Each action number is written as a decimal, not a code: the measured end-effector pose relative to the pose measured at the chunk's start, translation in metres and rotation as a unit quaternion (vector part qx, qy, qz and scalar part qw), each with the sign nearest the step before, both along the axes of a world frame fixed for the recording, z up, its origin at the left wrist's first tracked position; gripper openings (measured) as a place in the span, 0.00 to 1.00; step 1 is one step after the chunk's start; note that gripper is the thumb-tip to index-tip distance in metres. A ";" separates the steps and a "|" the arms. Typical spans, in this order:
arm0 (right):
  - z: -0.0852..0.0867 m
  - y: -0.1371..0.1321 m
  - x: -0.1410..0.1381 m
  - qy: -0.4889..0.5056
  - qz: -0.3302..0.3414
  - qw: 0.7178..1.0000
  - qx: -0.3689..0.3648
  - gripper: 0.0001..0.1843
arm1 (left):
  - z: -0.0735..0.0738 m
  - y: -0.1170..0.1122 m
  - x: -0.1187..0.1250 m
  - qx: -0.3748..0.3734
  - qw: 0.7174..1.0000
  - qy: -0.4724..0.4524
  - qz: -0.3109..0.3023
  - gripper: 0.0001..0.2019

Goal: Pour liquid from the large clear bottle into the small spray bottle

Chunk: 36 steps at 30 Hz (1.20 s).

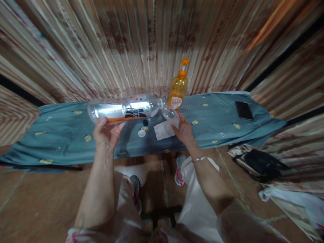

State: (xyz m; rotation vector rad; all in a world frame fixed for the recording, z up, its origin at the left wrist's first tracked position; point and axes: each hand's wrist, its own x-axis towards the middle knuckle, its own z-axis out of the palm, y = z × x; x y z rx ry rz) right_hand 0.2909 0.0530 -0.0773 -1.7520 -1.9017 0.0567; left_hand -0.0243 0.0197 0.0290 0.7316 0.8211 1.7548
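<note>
A large clear plastic bottle (118,109) with a silver, black and orange label lies nearly level in the air. My left hand (106,133) is closed on its underside, thumb at the near side. The bottle's neck points right and meets a small clear plastic container (170,113), whose exact kind I cannot make out. My right hand (183,130) grips that container from the right. Below it is a whitish piece with a wavy edge (164,130), close to the right fingers. A black cap (145,122) and a white cap (141,133) are on the cloth beneath the bottle.
An orange pump bottle (179,86) stands behind my right hand. The narrow surface has a green patterned cloth (207,125), with a dark phone (244,110) at its right. Striped curtains (136,47) hang close behind. A black bag (263,163) sits low at the right.
</note>
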 end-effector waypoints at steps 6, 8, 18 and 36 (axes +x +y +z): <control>-0.004 0.002 0.001 0.009 0.003 1.000 0.006 0.35 | -0.002 0.001 0.000 0.000 1.000 -0.026 0.003 0.25; -0.006 0.002 0.002 0.014 0.005 1.000 0.009 0.36 | -0.002 0.000 0.002 0.004 0.999 -0.036 0.007 0.26; -0.011 0.004 0.003 0.022 0.000 1.000 0.016 0.39 | -0.001 0.000 0.006 -0.007 0.999 -0.049 0.023 0.22; -0.012 0.002 0.002 0.053 -0.016 0.998 0.009 0.45 | -0.003 0.001 0.005 -0.015 0.998 -0.053 0.017 0.25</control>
